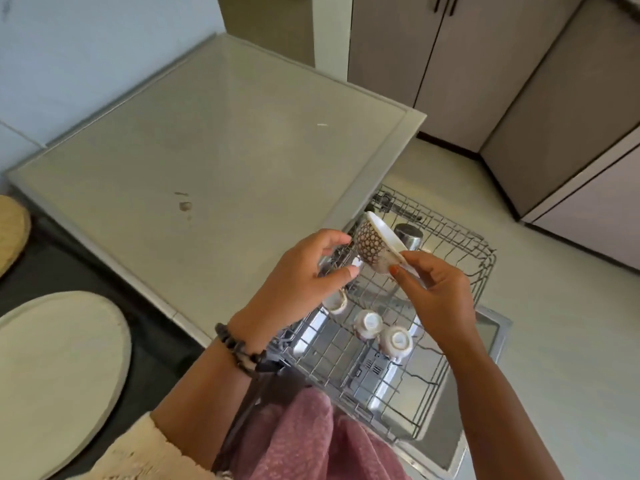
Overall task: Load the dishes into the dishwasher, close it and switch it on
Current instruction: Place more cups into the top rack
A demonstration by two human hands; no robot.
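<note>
One patterned bowl (372, 244) is held tilted on its side above the far-left part of the pulled-out wire rack (460, 271), which carries two small upturned cups (369, 323) near its middle, a third cup (335, 302) at its left edge and one steel vessel (408, 235) at the far end. No writing can be read anywhere. The right hand (436, 296) pinches the bowl's rim between thumb and fingertips, while the left hand (304, 271), a beaded bracelet (239, 348) on its wrist, curls loosely beside the bowl's base; whether it touches the bowl is unclear.
</note>
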